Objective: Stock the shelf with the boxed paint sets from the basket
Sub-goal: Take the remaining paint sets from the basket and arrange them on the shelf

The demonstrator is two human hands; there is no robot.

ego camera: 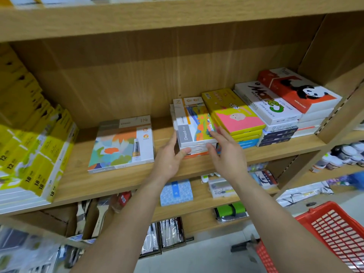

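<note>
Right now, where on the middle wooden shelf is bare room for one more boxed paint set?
Bare wood shows between the yellow numbered boxes and the flat pastel-cover box, and a narrower strip between that box and the Dmart stack framed by both hands. Rightward, the stacks stand crowded.

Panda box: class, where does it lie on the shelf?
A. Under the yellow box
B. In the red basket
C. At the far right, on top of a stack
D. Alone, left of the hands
C: the panda box tops the rightmost stack on the shelf, right of the Marie's box.
</note>
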